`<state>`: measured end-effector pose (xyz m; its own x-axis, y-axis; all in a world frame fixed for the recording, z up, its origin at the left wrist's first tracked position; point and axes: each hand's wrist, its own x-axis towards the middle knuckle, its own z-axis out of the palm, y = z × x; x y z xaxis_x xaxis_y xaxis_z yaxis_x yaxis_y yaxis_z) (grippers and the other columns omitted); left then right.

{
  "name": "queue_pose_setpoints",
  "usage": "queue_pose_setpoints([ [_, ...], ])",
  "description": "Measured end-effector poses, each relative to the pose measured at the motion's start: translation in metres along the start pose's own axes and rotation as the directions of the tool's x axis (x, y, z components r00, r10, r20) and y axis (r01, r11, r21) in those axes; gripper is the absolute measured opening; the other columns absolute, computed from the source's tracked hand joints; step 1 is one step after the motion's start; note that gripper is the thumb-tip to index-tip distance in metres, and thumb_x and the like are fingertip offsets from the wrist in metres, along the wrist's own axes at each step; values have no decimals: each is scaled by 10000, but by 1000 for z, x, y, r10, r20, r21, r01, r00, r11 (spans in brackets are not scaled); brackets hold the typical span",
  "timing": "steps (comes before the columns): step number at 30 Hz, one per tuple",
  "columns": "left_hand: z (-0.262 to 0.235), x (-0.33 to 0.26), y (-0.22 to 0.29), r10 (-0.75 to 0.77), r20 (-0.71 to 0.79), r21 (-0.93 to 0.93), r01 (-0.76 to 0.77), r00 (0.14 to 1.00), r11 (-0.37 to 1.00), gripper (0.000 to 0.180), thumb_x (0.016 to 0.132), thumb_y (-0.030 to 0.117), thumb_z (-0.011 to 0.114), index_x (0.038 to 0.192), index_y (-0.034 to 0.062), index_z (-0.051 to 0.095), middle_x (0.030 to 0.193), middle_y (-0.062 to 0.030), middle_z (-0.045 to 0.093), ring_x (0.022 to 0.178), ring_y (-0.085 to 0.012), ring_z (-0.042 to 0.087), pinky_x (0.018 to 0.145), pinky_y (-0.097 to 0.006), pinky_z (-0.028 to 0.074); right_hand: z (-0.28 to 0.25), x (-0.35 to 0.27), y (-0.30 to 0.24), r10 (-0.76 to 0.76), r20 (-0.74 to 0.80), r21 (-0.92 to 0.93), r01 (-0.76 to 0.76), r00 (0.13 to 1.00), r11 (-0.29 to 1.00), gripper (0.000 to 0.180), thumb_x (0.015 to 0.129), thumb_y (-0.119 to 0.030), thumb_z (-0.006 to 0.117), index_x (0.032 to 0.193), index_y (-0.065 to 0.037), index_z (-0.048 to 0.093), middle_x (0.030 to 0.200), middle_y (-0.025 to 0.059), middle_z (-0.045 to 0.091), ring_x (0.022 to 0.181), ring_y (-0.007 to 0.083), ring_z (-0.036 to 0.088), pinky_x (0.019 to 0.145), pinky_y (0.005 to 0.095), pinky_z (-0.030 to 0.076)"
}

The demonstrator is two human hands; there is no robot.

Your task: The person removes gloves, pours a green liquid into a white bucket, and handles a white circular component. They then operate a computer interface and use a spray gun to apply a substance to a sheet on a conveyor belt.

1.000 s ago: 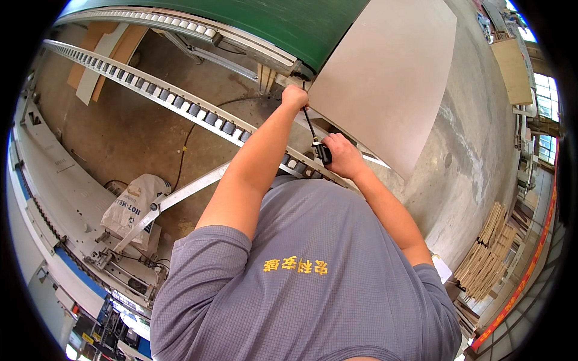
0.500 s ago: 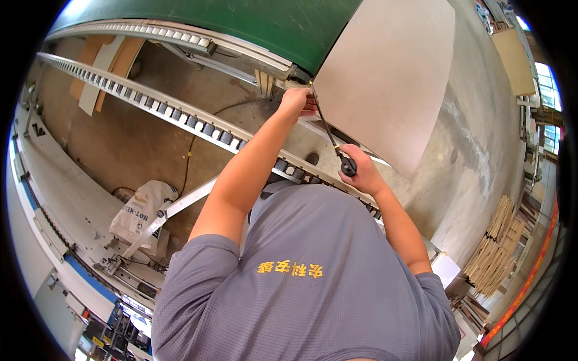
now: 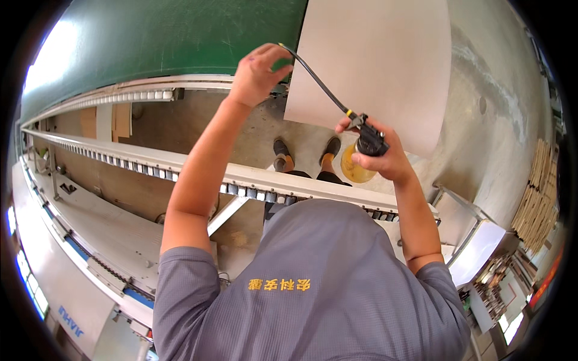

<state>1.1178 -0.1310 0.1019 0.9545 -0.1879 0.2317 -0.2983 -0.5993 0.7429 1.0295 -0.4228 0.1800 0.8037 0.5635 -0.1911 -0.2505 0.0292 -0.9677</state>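
Note:
An oil can with a clear bottle of yellowish liquid (image 3: 356, 166) and a black pump head is held in my right hand (image 3: 388, 153), fingers wrapped round the head and upper bottle. Its long, thin black spout (image 3: 322, 86) bends up and left, with yellow bands near both ends. Beside the spout's tip, over the edge of the green conveyor belt (image 3: 174, 39), is my left hand (image 3: 257, 75). Its fingers are curled loosely, the thumb apart from them. The tip lies by the index finger; whether they touch I cannot tell.
A large pale board (image 3: 373, 66) lies beside the belt. A metal rail with small rollers (image 3: 253, 177) crosses in front of my body. My shoes (image 3: 330, 149) show on the concrete floor beyond it. Stacked wooden strips (image 3: 537, 198) stand at the right.
My view has shifted. The left hand has risen from the belt's corner, its fingers now more curled. The right hand has turned the oil can, so its bottle shows and the spout curves more.

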Motion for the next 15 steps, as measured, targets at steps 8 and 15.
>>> queue_pose_setpoints([
  [8,-14,52,-7,125,-27,179,-119,992,977,232,750,81,775,956,73,668,958,-52,681,832,-256,649,706,-354,536,-32,42,1,-36,102,-120,48,994,992,518,688,-36,693,1193,7,589,1089,93,646,1072,208,615,945,337,472],
  [15,-2,14,-18,22,54,204,-32,998,978,185,789,21,721,957,52,650,939,-82,692,829,-288,666,711,-354,534,-6,49,48,-271,148,-325,306,951,895,582,672,-17,744,1218,-7,543,1150,175,607,1074,365,597,934,428,497],
])
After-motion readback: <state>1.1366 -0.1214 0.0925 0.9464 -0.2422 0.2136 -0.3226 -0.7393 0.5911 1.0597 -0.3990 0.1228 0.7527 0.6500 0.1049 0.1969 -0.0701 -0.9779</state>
